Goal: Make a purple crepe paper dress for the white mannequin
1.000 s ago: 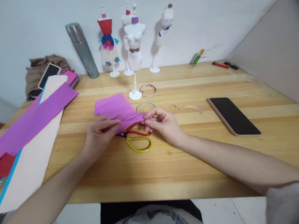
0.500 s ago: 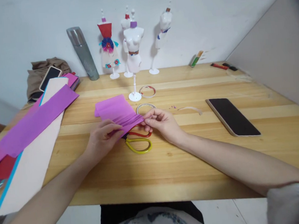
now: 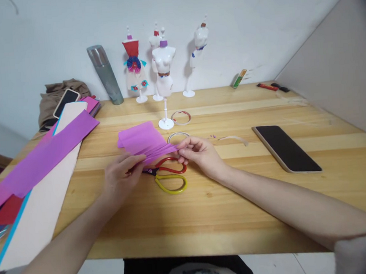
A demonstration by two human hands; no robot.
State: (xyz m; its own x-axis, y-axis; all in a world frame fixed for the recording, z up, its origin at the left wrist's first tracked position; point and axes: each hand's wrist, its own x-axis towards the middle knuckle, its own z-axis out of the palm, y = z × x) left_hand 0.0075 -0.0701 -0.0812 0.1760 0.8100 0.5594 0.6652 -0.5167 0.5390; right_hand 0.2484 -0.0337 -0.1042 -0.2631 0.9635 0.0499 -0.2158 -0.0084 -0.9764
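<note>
A purple sheet of crepe paper lies partly on the table, its near edge bunched into narrow folds. My left hand pinches the near left corner of that edge between thumb and fingers. At the gathered right end, my right hand grips the paper with thumb and forefinger. Scissors with one red and one yellow handle rest just below the paper, their blades hidden under it and my left hand. A ring-shaped roll of tape sits right behind my right fingers.
Small white mannequins on stands are grouped at the back, one dressed in red and white. Long paper strips cover the left side. A phone lies at right; a grey flask leans against the wall.
My left hand has shifted slightly left along the paper's edge, and more of the scissors shows. The folds at the right end look tighter. The whole view has tilted a little upward.
</note>
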